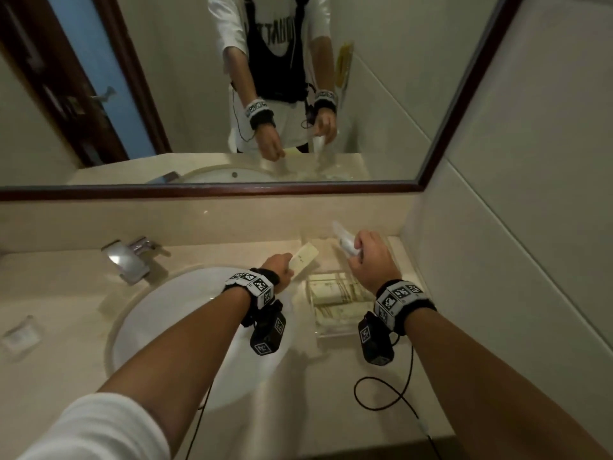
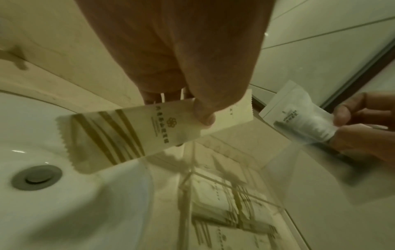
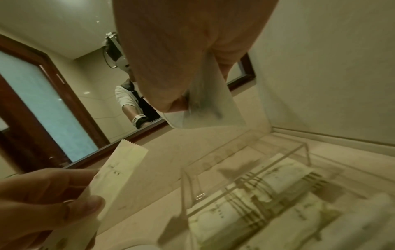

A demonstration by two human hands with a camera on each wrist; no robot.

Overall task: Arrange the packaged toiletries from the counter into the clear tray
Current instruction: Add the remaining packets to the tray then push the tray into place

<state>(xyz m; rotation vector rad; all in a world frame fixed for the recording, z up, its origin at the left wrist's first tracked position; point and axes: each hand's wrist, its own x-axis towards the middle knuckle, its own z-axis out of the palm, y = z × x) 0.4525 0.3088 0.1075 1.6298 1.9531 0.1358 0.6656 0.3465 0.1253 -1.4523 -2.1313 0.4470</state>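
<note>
Both hands pinch packets: left hand (image 1: 280, 267) cream sachet (image 1: 304, 260), right hand (image 1: 373, 257) white pouch (image 1: 345, 240).

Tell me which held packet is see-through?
The packet in the right hand: a frosted pouch showing a white item inside. The left hand holds an opaque cream sachet with gold stripes.

I see a cream sachet (image 1: 306, 259) w/ gold stripes, zigzag ends, held in air at 10 o'clock of the clear tray (image 1: 335, 334). White translucent packet (image 1: 345, 239) held above tray's 12 o'clock end. Tray on counter, approx. three cream packets (image 1: 328, 293) lying flat inside.
</note>
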